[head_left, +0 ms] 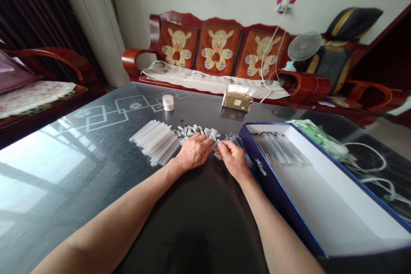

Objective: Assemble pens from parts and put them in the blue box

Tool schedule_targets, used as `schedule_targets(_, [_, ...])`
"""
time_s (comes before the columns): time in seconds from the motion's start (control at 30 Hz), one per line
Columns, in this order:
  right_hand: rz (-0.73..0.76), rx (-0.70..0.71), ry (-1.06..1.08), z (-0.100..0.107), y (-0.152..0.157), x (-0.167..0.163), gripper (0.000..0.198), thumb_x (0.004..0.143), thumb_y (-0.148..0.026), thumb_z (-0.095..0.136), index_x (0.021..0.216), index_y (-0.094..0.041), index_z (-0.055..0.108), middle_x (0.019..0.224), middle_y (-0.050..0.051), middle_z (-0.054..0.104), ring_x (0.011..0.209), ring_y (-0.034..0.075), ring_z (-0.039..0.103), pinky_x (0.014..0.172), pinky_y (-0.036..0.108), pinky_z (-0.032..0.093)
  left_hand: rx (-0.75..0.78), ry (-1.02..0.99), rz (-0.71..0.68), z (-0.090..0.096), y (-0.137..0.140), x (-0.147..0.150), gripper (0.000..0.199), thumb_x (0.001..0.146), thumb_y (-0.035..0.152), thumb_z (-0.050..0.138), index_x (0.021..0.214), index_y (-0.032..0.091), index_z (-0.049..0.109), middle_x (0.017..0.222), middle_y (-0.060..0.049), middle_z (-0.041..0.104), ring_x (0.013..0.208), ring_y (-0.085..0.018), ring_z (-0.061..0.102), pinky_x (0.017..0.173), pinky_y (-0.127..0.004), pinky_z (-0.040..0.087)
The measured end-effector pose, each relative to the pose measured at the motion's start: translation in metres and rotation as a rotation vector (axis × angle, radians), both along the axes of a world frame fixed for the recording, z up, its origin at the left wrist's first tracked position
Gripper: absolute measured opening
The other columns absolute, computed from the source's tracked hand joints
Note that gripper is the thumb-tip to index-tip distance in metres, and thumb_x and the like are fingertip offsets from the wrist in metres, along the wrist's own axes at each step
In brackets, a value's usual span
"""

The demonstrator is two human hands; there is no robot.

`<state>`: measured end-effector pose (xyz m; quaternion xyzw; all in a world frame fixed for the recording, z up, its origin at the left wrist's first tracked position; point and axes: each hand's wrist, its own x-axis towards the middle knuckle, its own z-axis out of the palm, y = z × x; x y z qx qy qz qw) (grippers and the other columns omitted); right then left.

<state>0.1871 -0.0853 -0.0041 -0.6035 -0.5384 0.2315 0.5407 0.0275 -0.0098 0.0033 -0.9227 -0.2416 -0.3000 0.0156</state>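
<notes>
My left hand [196, 150] and my right hand [233, 157] meet over the dark table, fingertips pinched close together. Something small seems to be between them, but the fingers hide what it is. Just behind my left hand lies a heap of small white and dark pen caps or pen parts [195, 130]. A pile of translucent white plastic tubes [156, 141], like pen barrels, rests left of that hand. Thin dark-tipped rods, like pen refills [236, 139], lie beyond my right hand, against the box. My right forearm passes along the box's left side.
A blue open box [321, 197] with a white inside stands at right, holding a row of slim clear pens [279, 149]. Further back are a tissue box [237, 98] and a small round jar [168, 102]. A green-white bag [321, 139] and white cables [382, 180] lie beyond the box.
</notes>
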Motion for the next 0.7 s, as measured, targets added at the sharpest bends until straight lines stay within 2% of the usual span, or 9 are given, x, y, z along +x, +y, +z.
schedule_targets(0.1, [-0.076, 0.069, -0.295, 0.0018, -0.001, -0.0004, 0.029, 0.09, -0.044, 0.046, 0.084, -0.021, 0.064, 0.075, 0.007, 0.071, 0.072, 0.02, 0.067, 0.07, 0.03, 0.05, 0.012, 0.01, -0.022, 0.0024, -0.0037, 0.0014, 0.032, 0.099, 0.034, 0.035, 0.105, 0.019, 0.062, 0.081, -0.005, 0.058, 0.079, -0.018, 0.054, 0.075, -0.029, 0.045])
schedule_targets(0.2, [-0.148, 0.099, -0.436, 0.0011, 0.0007, -0.003, 0.037, 0.094, -0.041, 0.038, 0.071, -0.021, 0.06, 0.07, 0.008, 0.068, 0.068, 0.02, 0.064, 0.069, 0.03, 0.047, 0.037, 0.023, -0.038, 0.0042, -0.0062, 0.0025, 0.032, 0.098, 0.034, 0.035, 0.104, 0.019, 0.063, 0.079, -0.005, 0.057, 0.079, -0.018, 0.053, 0.076, -0.03, 0.045])
schedule_targets(0.33, [-0.171, 0.061, -0.415, 0.0006, 0.0014, -0.0055, 0.04, 0.095, -0.04, 0.036, 0.069, -0.022, 0.059, 0.068, 0.007, 0.068, 0.067, 0.019, 0.064, 0.066, 0.028, 0.045, 0.04, 0.032, -0.033, 0.0031, -0.0047, 0.0022, 0.032, 0.098, 0.033, 0.035, 0.103, 0.018, 0.063, 0.079, -0.005, 0.057, 0.078, -0.018, 0.052, 0.075, -0.03, 0.044])
schedule_targets(0.53, [-0.112, 0.144, -0.436, 0.0036, -0.0032, -0.0049, 0.017, 0.087, -0.034, 0.049, 0.088, -0.022, 0.062, 0.083, 0.006, 0.069, 0.075, 0.019, 0.064, 0.071, 0.028, 0.047, 0.024, 0.03, 0.003, 0.0021, -0.0018, 0.0003, 0.032, 0.098, 0.033, 0.036, 0.103, 0.019, 0.064, 0.08, -0.005, 0.057, 0.079, -0.018, 0.052, 0.075, -0.03, 0.044])
schedule_targets(0.7, [-0.112, 0.098, -0.439, 0.0038, -0.0033, -0.0045, 0.032, 0.092, -0.037, 0.041, 0.071, -0.023, 0.059, 0.069, 0.005, 0.067, 0.066, 0.018, 0.062, 0.065, 0.028, 0.044, 0.027, 0.036, -0.041, 0.0038, -0.0038, 0.001, 0.032, 0.098, 0.033, 0.035, 0.102, 0.018, 0.064, 0.08, -0.005, 0.057, 0.078, -0.018, 0.052, 0.074, -0.03, 0.044])
